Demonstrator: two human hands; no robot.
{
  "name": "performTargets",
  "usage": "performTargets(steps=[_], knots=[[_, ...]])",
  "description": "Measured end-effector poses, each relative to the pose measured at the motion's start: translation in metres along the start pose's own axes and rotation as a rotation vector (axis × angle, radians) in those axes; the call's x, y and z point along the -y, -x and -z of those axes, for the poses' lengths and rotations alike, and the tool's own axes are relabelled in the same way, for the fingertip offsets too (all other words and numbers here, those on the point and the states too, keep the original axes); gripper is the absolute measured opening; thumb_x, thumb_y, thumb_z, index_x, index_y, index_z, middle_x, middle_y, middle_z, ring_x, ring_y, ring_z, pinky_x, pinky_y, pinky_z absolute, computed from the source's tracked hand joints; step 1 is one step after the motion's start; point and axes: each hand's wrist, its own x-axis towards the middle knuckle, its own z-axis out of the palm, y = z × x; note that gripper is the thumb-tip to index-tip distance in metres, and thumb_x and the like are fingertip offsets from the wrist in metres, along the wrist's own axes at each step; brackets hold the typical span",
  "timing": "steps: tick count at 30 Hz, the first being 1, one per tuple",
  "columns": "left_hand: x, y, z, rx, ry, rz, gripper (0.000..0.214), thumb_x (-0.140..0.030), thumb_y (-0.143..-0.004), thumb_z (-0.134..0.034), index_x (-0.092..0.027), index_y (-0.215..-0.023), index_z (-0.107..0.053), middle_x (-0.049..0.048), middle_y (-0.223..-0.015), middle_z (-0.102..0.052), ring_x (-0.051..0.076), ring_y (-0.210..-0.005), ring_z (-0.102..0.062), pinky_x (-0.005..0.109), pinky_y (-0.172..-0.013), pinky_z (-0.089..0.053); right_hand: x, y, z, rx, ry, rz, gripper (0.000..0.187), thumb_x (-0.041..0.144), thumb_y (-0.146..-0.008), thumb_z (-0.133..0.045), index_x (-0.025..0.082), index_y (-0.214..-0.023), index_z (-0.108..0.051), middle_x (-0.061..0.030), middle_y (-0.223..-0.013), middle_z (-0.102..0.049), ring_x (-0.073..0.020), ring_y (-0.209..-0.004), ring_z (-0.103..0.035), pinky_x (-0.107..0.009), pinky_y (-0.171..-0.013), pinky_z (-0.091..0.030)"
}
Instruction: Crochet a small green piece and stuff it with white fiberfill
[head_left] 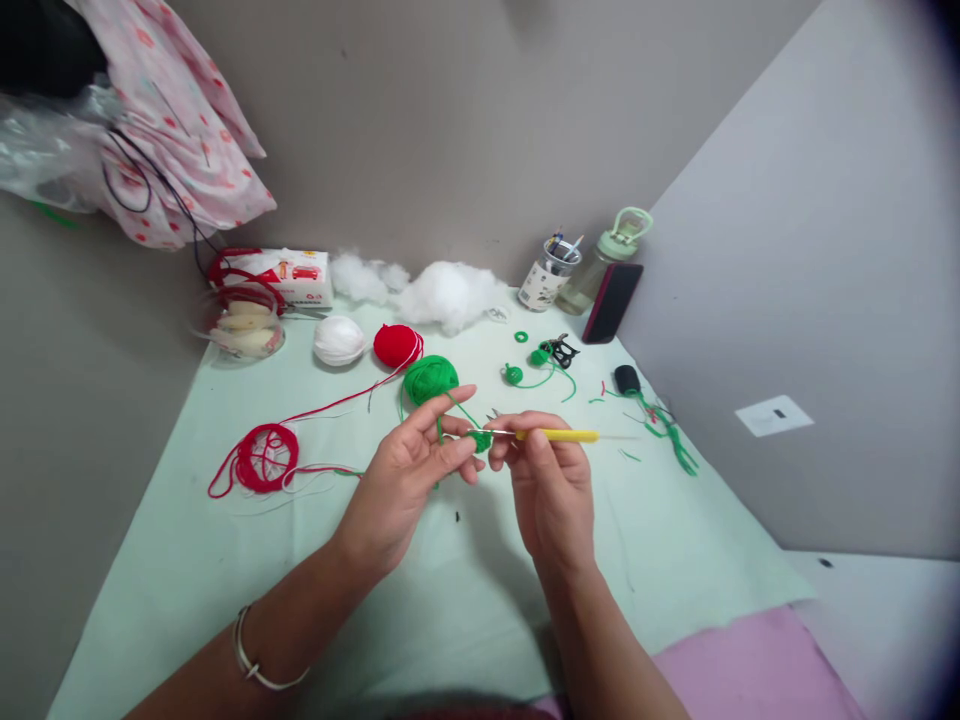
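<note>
Between thumb and fingers, my left hand (409, 465) pinches a small green crochet piece (482, 440), its index finger stretched out with green yarn running over it. My right hand (553, 480) is closed on a crochet hook (562, 436) with a yellow handle. The hook's metal tip meets the green piece. Just behind my left hand lies a green yarn ball (431, 380), from which the strand appears to come. Metal tips (493, 414) poke out behind my right hand; the rest of that object is hidden.
At the back are a white yarn ball (339, 341), red yarn ball (398, 346), white stuffing (454, 296), pen cup (550, 275), bottle (600, 262) and phone (613, 304). Red yarn (268, 458) lies left. Small green crocheted pieces (514, 374) and yarn scraps (679, 445) lie right.
</note>
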Motion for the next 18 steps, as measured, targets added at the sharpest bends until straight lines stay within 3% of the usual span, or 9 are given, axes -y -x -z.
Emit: performTargets(steps=[10,18], knots=[[0.000,0.002,0.001,0.002,-0.049,-0.023,0.038,-0.026,-0.091,-0.081,-0.024,-0.129,-0.076,-0.0026,-0.089,-0.064,0.011,-0.074,-0.062,0.029,-0.079,-0.050,0.010,0.002,0.004,0.062,0.073,0.089,0.020,0.030,-0.109,-0.056,0.022,-0.102,-0.073,-0.0048,-0.097,-0.083,-0.0146,-0.070,-0.074,-0.031,-0.068,-0.062],[0.002,0.002,0.001,-0.061,-0.207,-0.113,0.043,-0.023,-0.087,-0.084,-0.026,-0.130,-0.076,-0.0022,-0.092,-0.065,0.013,-0.077,-0.062,0.029,-0.081,-0.053,0.011,0.011,0.008,0.119,0.514,0.454,0.024,0.017,-0.108,-0.051,0.025,-0.112,-0.073,-0.0058,-0.101,-0.081,-0.0203,-0.085,-0.076,-0.041,-0.078,-0.063]])
